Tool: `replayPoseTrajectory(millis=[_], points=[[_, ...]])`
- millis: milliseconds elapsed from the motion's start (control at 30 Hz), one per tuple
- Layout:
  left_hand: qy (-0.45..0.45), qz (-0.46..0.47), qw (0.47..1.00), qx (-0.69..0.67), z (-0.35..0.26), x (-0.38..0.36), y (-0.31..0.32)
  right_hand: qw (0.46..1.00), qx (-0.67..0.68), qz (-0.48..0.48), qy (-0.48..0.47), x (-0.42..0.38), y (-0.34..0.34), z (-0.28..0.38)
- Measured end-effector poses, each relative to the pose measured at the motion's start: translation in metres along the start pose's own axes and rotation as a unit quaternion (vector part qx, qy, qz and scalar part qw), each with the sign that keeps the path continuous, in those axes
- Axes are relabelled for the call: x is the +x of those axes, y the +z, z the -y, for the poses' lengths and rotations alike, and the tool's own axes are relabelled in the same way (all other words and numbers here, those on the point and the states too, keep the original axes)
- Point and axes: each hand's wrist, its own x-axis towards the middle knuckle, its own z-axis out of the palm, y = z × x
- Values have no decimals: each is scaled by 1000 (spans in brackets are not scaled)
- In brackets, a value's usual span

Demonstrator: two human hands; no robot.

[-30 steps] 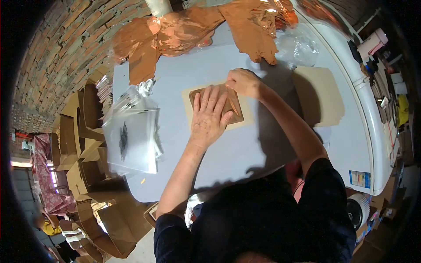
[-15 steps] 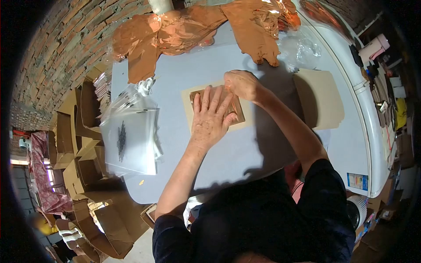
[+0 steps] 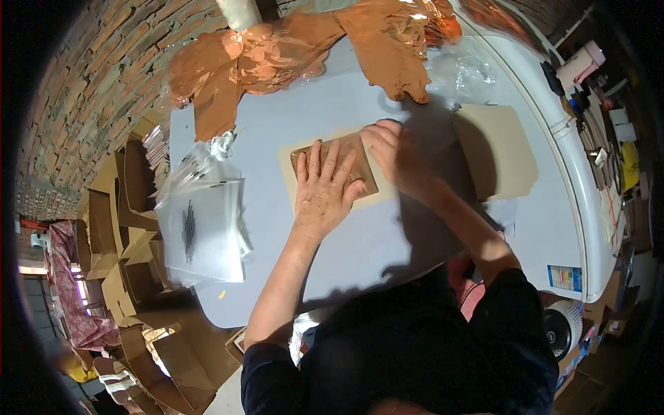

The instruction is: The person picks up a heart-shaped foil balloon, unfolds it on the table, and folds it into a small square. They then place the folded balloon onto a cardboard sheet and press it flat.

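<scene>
My left hand (image 3: pixel 322 187) lies flat, fingers spread, on a glossy brown square panel (image 3: pixel 358 171). That panel rests on a larger beige card sheet (image 3: pixel 285 166), whose edges show around it. My right hand (image 3: pixel 400 158) is just right of the panel's upper right corner, fingers bent and smeared by motion. Whether it holds anything small is not visible. To the left lies a stack of clear plastic sleeves (image 3: pixel 214 228) with black marks, and a bundle of white string (image 3: pixel 222 144) sits at its top.
Brown sheets in clear wrap (image 3: pixel 277 59) lie along the table's far edge, beside crumpled clear plastic (image 3: pixel 463 72). A stack of beige cards (image 3: pixel 501 149) is at the right. Open cardboard boxes (image 3: pixel 131 200) stand left of the table (image 3: pixel 360 256); a white appliance (image 3: pixel 577 180) borders its right side.
My right hand has come away from the panel's upper right corner, moving right and slightly toward me. My left hand stays flat on the panel. The whole view has shifted slightly.
</scene>
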Motion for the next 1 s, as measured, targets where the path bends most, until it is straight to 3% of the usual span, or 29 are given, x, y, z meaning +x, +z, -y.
replayPoseTrajectory(millis=[200,500,1000], points=[[-7,5,1000,-6,-2,1,-2,994,-86,50,-37,-16,-5,20],[-3,8,1000,17,0,2,-2,996,-35,34,80,-20,7,7],[-6,1,1000,6,-3,3,-2,996,-39,42,72,-22,18,3]])
